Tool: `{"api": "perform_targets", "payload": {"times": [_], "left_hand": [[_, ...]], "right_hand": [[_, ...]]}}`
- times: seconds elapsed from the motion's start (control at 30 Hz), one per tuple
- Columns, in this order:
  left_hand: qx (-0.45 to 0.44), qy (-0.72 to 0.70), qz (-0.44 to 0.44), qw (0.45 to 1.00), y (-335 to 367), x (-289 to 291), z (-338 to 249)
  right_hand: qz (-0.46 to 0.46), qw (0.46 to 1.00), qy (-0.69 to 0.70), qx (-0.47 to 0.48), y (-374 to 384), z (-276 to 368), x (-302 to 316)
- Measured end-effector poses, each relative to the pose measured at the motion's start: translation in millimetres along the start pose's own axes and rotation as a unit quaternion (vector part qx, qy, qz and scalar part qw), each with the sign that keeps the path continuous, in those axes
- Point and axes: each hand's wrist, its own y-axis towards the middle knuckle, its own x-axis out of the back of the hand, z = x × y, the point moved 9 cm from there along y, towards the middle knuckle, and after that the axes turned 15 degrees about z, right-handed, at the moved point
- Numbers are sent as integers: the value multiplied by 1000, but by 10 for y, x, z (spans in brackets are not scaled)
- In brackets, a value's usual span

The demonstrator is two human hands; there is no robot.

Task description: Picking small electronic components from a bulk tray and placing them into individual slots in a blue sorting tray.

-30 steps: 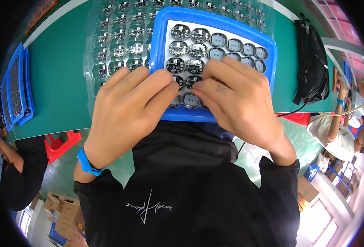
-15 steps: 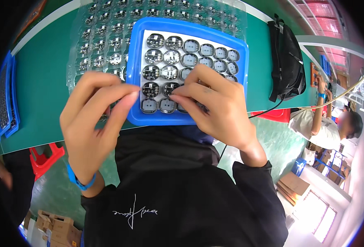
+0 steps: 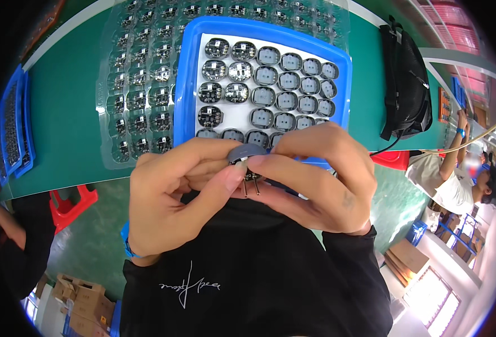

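My left hand (image 3: 186, 194) and my right hand (image 3: 321, 182) meet in front of my chest, fingers pinched together on one small round grey housing (image 3: 246, 151). Below the housing, between the fingertips, a black circuit board (image 3: 252, 176) shows in part, with two thin metal pins sticking down. How board and housing join is hidden by my fingers. Just beyond the hands lies a blue tray (image 3: 259, 24) lined in white. Rows of grey housings (image 3: 263, 96) fill its right part. Housings with dark circuit boards (image 3: 210, 117) stand at its left, beside a bare spot in the liner.
A clear blister tray (image 3: 106, 115) of circuit boards lies on the green table (image 3: 62, 123), partly under the blue tray. Stacked blue trays (image 3: 15, 123) sit at the left edge. A black bag (image 3: 408, 84) lies at right. Other people work on both sides.
My right hand has lifted a housing with its board out of the blue tray and drawn it toward me. The left hand has come across to it. The view has shifted slightly.
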Motion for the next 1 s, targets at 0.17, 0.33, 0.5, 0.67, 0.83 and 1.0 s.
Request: {"api": "perform_targets", "payload": {"times": [0.17,0.33,0.5,0.67,0.83,1.0], "left_hand": [[33,-80,7,996,15,-124,57],[61,-116,10,991,41,-186,130],[45,-47,27,998,99,-261,119],[52,-76,25,995,107,-310,127],[28,-5,88,996,156,-348,51],[67,-89,19,994,96,-347,135]], "right_hand": [[24,994,103,-13,-66,-191,-16],[41,987,152,-17,-174,-266,-91],[40,985,170,-18,-248,-344,-112],[63,977,202,-16,-281,-363,-79],[74,948,307,-49,-320,-432,-98],[59,948,312,-30,-324,-428,-131]]}}
